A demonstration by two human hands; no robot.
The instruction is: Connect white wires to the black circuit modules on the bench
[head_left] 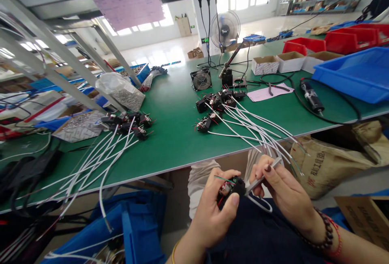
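My left hand [206, 213] is wrapped round a small black housing [240, 186] with its inner parts and thin green and red wires showing. In my right hand [284, 189] a slim, flat grey metal tool [258, 181], which looks like tweezers, is pinched between thumb and fingers. Its lower end meets the side of the housing, where a white cable [266, 208] comes out and loops below. Both hands are over my lap, in front of the table edge. The exact contact at the tool's tip is partly hidden.
On the green table [170, 134] lie two heaps of similar black units, a right heap [217, 101] and a left heap [129, 125], with trailing white cables. Beyond are a soldering iron [232, 58], a small fan [201, 80], pliers [275, 89], an electric screwdriver [311, 97] and a blue tray [355, 73].
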